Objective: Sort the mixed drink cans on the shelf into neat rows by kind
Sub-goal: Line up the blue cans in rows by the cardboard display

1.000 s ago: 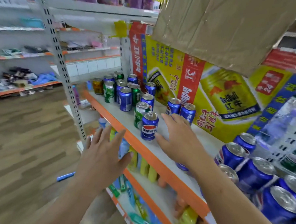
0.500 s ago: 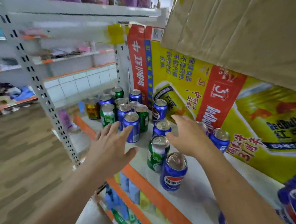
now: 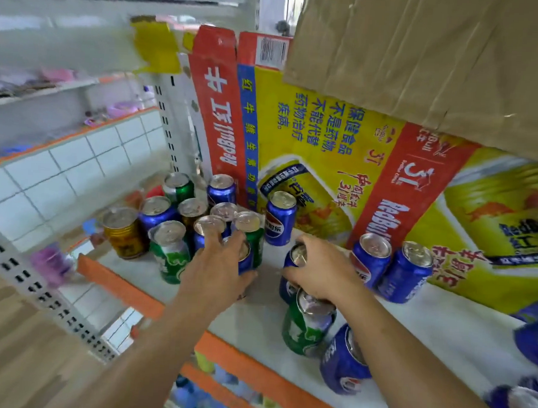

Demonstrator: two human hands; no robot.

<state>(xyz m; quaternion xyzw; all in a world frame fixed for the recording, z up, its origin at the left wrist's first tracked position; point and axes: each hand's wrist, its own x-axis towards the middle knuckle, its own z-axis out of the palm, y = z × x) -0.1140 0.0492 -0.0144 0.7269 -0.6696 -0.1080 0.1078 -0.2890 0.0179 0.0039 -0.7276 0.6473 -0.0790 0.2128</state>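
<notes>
Blue, green and one gold can (image 3: 123,232) stand mixed on the white shelf (image 3: 411,323) with an orange front edge. My left hand (image 3: 217,269) grips a blue can (image 3: 245,258) at the front of the left cluster, beside a green can (image 3: 170,251). My right hand (image 3: 323,272) grips another blue can (image 3: 294,267) near the shelf's middle. Just in front of that hand stand a green can (image 3: 306,326) and a blue can (image 3: 342,360). Two blue cans (image 3: 389,266) stand to the right of my right hand.
A yellow and red printed carton (image 3: 327,138) backs the shelf, and a brown cardboard flap (image 3: 425,56) hangs above. More blue cans (image 3: 531,342) crowd the right edge. A perforated white upright (image 3: 39,288) stands at the left; lower shelves with goods lie below.
The view has moved closer to the left cluster. Both hands were held open above the shelf; now each has reached forward and closed around a blue can.
</notes>
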